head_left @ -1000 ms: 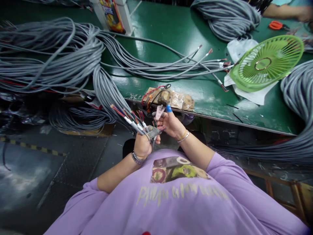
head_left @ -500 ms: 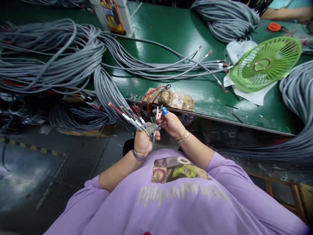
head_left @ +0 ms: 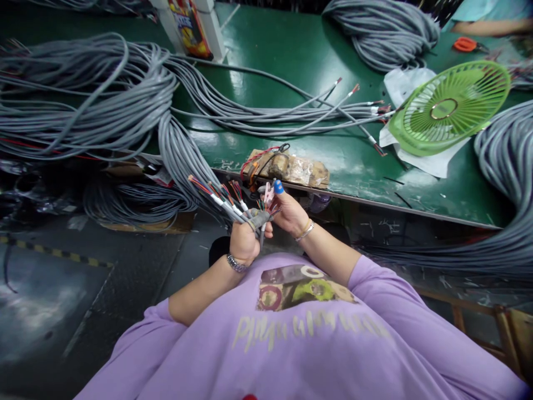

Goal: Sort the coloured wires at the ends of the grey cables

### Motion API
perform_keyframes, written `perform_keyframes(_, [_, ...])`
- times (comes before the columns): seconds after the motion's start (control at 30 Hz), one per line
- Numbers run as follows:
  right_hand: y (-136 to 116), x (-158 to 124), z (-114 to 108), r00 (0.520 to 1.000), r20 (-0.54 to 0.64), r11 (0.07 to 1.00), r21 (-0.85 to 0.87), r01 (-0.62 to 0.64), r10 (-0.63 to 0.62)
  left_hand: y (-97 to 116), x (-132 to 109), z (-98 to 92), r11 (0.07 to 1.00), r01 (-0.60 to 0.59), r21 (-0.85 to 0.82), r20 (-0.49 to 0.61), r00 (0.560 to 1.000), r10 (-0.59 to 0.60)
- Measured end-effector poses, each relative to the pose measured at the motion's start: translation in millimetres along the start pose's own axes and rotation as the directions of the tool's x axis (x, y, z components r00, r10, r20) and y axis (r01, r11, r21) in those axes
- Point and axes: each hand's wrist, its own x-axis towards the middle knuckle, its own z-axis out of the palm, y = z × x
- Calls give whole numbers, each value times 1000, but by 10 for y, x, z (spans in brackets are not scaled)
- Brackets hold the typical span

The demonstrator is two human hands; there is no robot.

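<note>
My left hand (head_left: 244, 241) is closed around several grey cables (head_left: 228, 206), in front of my body just off the bench edge. Its thumb has a worn grey covering. White bands mark the cables near their stripped ends, where thin coloured wires (head_left: 204, 188) fan out. Close beside it, my right hand (head_left: 292, 215) has its fingers drawn together at the thin wires of one cable end. A blue cover wraps its thumb. A small pale pink piece (head_left: 267, 194) shows by that thumb; its kind and what the fingers grip are too small to tell.
On the green bench (head_left: 266, 55) lie grey cable bundles (head_left: 104, 105), a wooden block (head_left: 300, 169) with tape, a green fan (head_left: 452, 108) and orange-handled cutters (head_left: 466, 44). Another person's arm (head_left: 495, 26) rests at the far right. Cable coils (head_left: 141, 203) sit below the bench.
My right hand has shifted slightly left, and the pink piece has turned a little beside its thumb. My left hand keeps its hold on the cables.
</note>
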Motion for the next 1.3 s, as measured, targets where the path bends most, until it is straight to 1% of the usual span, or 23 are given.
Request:
perform_keyframes(0.13, [-2,-25,-70,997,46,994,87,-61,57,16,-53,-22,1000,1,-19,-8,1000,-1])
perform_keyframes(0.27, [-54,-73,-116,989,72,986,97,-134,127,20,-104,-57,1000,-6,-17,-14,1000,6])
perform_keyframes(0.33, [-68,-92,-118,991,65,988,99,-119,113,14,-107,-65,1000,-20,-21,-18,1000,20])
perform_keyframes(0.43, [-60,-104,-112,999,18,996,77,-35,34,9,-91,-52,999,-34,-40,-37,999,33])
perform_keyframes(0.5, [-49,-102,-113,1000,4,998,59,-7,7,15,-77,-33,998,-39,-53,-46,998,36])
perform_keyframes(0.8, [-40,-78,-104,1000,-3,999,36,-15,15,36,-25,34,997,-36,-68,-69,997,31])
perform_keyframes(0.87, [-20,-82,-95,1000,-27,1000,28,13,-12,29,-20,27,997,-39,-71,-75,997,34])
perform_keyframes(0.93, [10,-76,-99,993,-77,996,12,89,-88,21,-21,15,996,-45,-79,-82,996,39])
perform_keyframes(1.03, [53,-39,-124,952,-171,967,-74,246,-255,8,-20,2,994,-53,-91,-73,996,46])
perform_keyframes(1.1, [67,-3,-136,937,-178,952,-110,286,-302,-3,-13,3,995,-52,-86,-61,997,46])
perform_keyframes(1.13, [68,15,-135,946,-159,958,-101,270,-283,-9,-7,6,995,-52,-82,-57,997,48])
perform_keyframes(1.23, [51,57,-106,986,-76,989,-2,147,-146,-25,14,20,995,-61,-76,-49,997,57])
perform_keyframes(1.3, [32,74,-74,995,-55,994,72,84,-80,-34,23,25,995,-60,-78,-53,997,56])
